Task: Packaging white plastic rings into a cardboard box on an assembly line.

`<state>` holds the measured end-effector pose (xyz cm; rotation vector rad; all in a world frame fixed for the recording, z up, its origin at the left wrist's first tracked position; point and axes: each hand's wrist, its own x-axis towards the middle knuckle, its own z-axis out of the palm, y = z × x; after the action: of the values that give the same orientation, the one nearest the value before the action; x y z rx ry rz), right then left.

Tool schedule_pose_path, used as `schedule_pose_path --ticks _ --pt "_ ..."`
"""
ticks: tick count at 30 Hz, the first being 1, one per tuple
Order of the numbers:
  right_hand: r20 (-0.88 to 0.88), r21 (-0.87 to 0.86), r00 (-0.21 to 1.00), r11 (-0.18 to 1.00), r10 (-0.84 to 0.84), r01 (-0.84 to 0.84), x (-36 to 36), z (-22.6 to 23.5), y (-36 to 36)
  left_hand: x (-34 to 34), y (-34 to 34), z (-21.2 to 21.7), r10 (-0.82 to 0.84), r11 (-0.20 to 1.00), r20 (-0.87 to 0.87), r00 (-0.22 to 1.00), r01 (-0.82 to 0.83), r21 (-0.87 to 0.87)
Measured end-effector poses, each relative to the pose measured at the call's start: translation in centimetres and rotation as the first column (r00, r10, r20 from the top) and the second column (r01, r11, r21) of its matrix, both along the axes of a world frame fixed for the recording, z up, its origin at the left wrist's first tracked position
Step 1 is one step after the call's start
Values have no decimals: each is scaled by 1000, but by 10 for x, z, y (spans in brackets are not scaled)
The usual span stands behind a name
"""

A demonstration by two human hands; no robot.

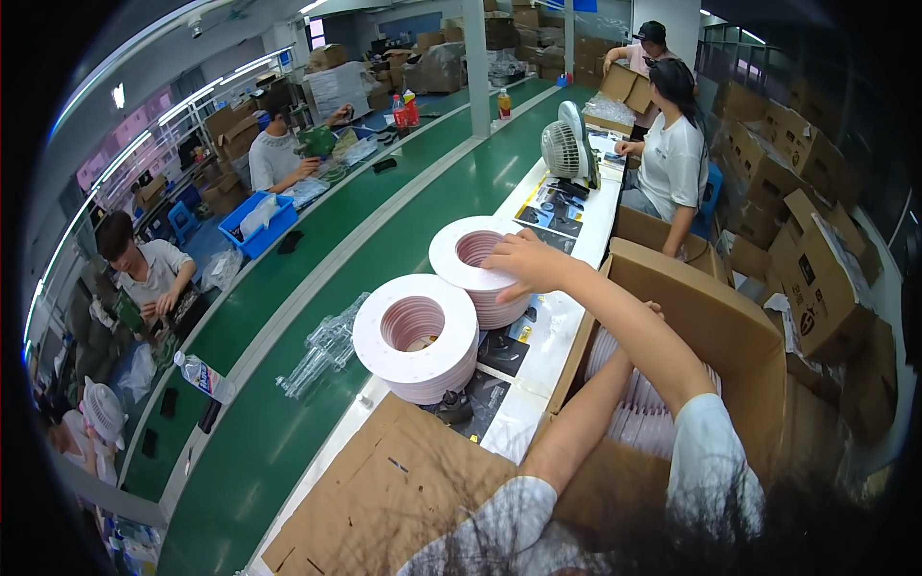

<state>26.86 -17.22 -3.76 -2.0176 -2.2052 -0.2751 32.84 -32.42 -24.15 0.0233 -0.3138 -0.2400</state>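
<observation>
Two stacks of flat white rings with pinkish edges stand side by side, a front stack (415, 331) and a rear stack (466, 245). My right hand (531, 262) reaches across to the rear stack, its fingers curled over the rim into the hole and the thumb on the outer side. My forearms cross over an open cardboard box (706, 288). Rows of white rings (643, 422) stand on edge inside it. My left hand (656, 307) is at the box, mostly hidden behind my right forearm; only a bit of its fingers shows.
A flat cardboard sheet (384, 490) covers the near table. Left of the stacks, clear plastic pieces (327, 346) lie on the green conveyor (279, 403). A fan (569, 149) stands farther along the table. Co-workers sit across the conveyor and at far right; cartons (816, 269) crowd the right.
</observation>
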Motion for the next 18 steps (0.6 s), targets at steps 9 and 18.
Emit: schedule_pose_path --ticks 9,18 --pt "10 -4 1000 1000 -21 21 -1 2 3 -10 5 11 12 1000 -35 999 -12 1" --pt "11 -2 1000 1000 -24 24 -14 10 3 -1 16 -6 7 1000 163 987 -9 15"
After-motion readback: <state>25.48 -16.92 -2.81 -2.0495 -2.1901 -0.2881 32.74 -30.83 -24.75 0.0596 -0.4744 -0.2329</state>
